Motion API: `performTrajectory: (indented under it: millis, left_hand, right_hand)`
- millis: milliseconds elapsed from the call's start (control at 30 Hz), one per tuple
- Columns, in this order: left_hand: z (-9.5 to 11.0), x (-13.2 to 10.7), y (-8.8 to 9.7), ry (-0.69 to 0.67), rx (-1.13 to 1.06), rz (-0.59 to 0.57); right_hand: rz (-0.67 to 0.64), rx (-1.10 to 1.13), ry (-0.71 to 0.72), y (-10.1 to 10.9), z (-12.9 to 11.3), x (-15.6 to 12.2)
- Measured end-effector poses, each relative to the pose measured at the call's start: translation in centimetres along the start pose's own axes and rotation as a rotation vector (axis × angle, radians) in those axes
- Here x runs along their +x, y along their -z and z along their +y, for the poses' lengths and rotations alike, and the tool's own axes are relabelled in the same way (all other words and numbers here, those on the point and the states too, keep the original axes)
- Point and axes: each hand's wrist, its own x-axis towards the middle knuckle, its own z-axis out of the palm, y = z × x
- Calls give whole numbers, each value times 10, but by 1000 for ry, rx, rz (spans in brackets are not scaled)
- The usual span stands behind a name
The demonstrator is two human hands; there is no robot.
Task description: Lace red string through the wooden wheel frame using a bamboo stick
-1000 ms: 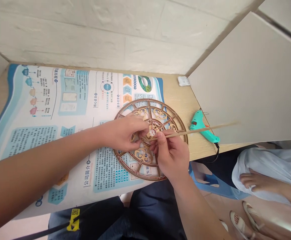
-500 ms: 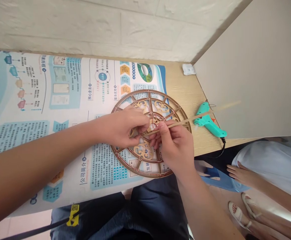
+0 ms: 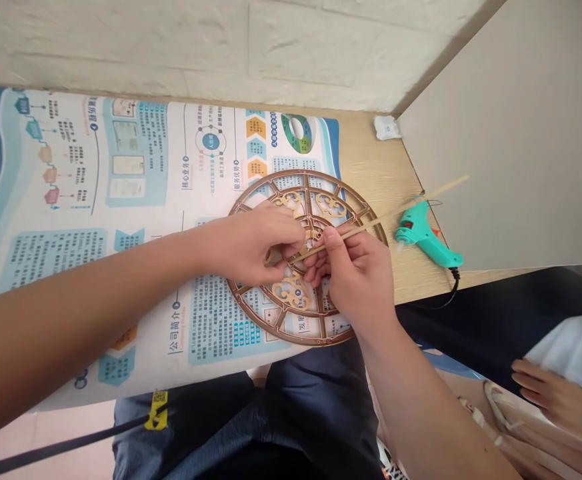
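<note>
A round openwork wheel (image 3: 323, 328) of brown rings and spokes, with lighter scroll pieces (image 3: 331, 205) set inside, lies on a printed sheet. Over its middle, my right hand (image 3: 358, 273) pinches a long thin wooden stick (image 3: 385, 217) between thumb and fingers. The stick slants from the wheel's centre up to the right, past the table. My left hand (image 3: 261, 243) is bent over the wheel's left half, thumb and forefinger curled close to the stick's lower end. What sits between those fingertips is hidden.
A teal glue gun (image 3: 425, 233) with a black cord lies right of the wheel, near a grey panel (image 3: 515, 133). A small white packet (image 3: 387, 127) rests by the wall. Another person's hand (image 3: 561, 393) shows at lower right, beyond the table.
The whole view has shifted slightly. Both hands keep their places over the wheel, the stick still in the right one. The other person has moved to the right.
</note>
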Motion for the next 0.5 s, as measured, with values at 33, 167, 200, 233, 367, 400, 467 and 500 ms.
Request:
performTrajectory:
  millis: [33,167,200,233,367,400,467,500]
  left_hand:
    - [0,0,0,0,2,-3]
    - [-2,-1,-1,-2,14,0]
    - [-2,-1,-1,-8,18,3]
    - [-2,-1,-1,-14,21,6]
    - [-2,0,-1,-16,22,3]
    - [-2,0,-1,-12,20,1]
    - [-2,0,-1,-13,16,1]
    - [-2,0,0,-18,14,4]
  right_hand:
    - [-1,10,-6,0,0,1]
    - [9,17,-8,-1,-1,3]
    - [10,13,-7,-2,-1,3]
    - [13,9,-9,-2,-1,3]
    - [37,-17,-53,-3,-2,4]
    - [43,-19,-66,-3,-2,4]
    - [53,-15,-81,-3,-3,5]
    - [59,-12,-84,-3,-3,5]
